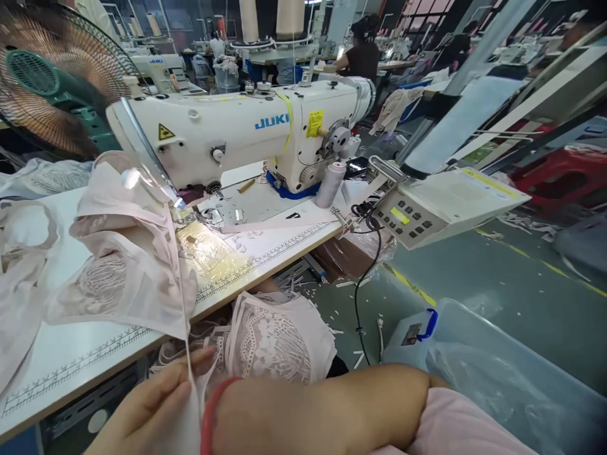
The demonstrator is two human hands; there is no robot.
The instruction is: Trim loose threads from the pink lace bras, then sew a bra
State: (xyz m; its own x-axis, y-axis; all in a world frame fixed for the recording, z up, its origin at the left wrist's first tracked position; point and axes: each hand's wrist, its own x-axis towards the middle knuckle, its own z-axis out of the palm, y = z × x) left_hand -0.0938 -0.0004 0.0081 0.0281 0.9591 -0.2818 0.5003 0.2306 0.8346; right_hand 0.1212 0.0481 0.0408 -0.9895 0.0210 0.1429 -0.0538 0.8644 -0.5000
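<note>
Draping off one white table (66, 335), pale pink bra fabric (142, 300) is pinched by the left hand's (147, 404) nearly closed fingers (the right's, past one red wristband (214, 411), cannot be told). One JUKI sewing machine (237, 129), one fan (52, 82) and green floor (455, 265) are seen.

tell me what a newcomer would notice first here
The big white sewing machine with blue lettering, standing on the white table, would likely catch the eye first. Next comes the large fan at the upper left. Nearer, at the bottom left, the left hand holds pale cloth, with a lace cup just to the right, below the table's edge.
</note>
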